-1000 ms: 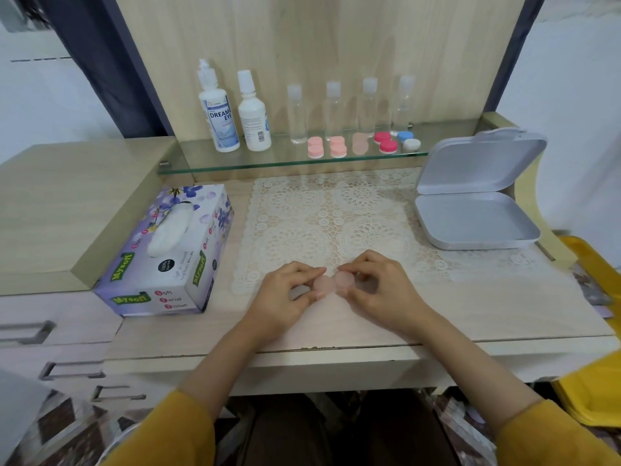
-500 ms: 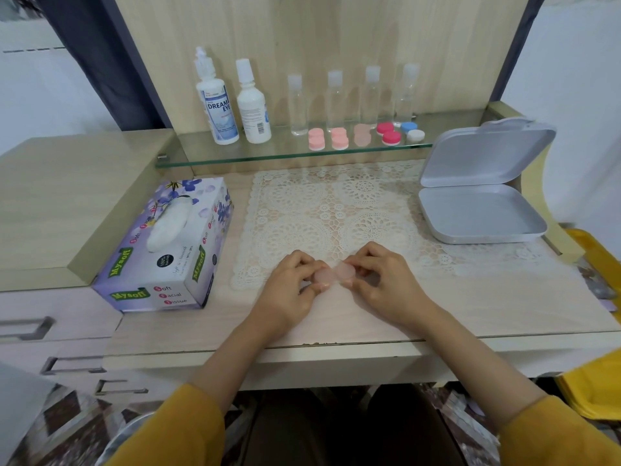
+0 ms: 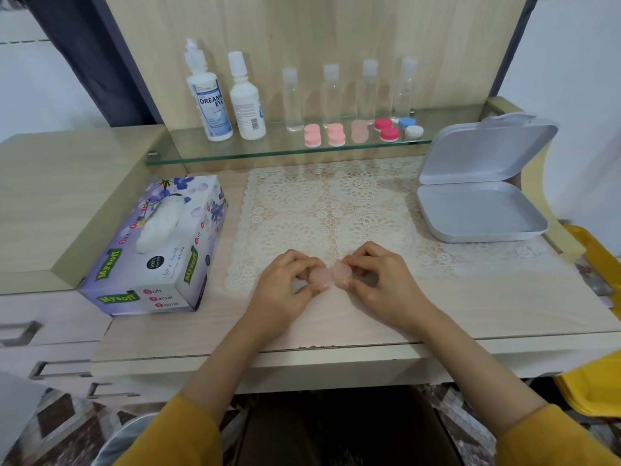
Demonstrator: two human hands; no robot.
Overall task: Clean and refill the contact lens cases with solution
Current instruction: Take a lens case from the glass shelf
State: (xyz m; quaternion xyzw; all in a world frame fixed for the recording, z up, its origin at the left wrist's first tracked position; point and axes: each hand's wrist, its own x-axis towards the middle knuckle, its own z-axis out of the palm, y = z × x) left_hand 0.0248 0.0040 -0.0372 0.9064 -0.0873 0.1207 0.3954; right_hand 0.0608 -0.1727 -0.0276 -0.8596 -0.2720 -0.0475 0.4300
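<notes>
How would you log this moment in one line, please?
pink lens case: over lace mat | left hand: pinches left cap | right hand: pinches right cap | solution bottle: on glass shelf

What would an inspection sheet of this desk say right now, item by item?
Surface: wooden desk with a lace mat; glass shelf behind.
Job's things: pale pink lens case at the mat's front edge; five more lens cases, two solution bottles and four small clear bottles on the shelf.
Clutter: tissue box at left; open grey box at right.
Hands: left hand and right hand each pinch one end of the lens case.
Cables: nothing seen.
Surroundings: drawers at left, yellow item at right.
</notes>
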